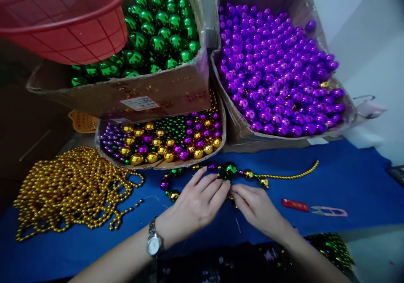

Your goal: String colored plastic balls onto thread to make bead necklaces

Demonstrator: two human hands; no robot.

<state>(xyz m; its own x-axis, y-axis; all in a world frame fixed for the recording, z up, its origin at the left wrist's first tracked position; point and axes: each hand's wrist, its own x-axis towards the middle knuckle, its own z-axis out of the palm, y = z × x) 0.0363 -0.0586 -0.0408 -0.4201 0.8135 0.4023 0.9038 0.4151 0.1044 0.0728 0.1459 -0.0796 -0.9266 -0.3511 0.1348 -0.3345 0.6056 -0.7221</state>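
A bead necklace (249,173) of green, gold and purple balls lies on the blue cloth (347,182), with a thin gold strand trailing right. My left hand (197,201), a watch on its wrist, rests fingers-down on the strand's middle. My right hand (255,205) meets it fingertip to fingertip, pinching the strand just below a large green bead (229,168). Both hands grip the necklace where they meet.
A heap of gold bead strings (72,190) lies at left. Behind stand cardboard boxes of green balls (158,30), purple balls (277,72) and mixed balls (164,142). A red basket (66,22) sits at the upper left. Thread snips (328,210) and a red tool (295,205) lie at right.
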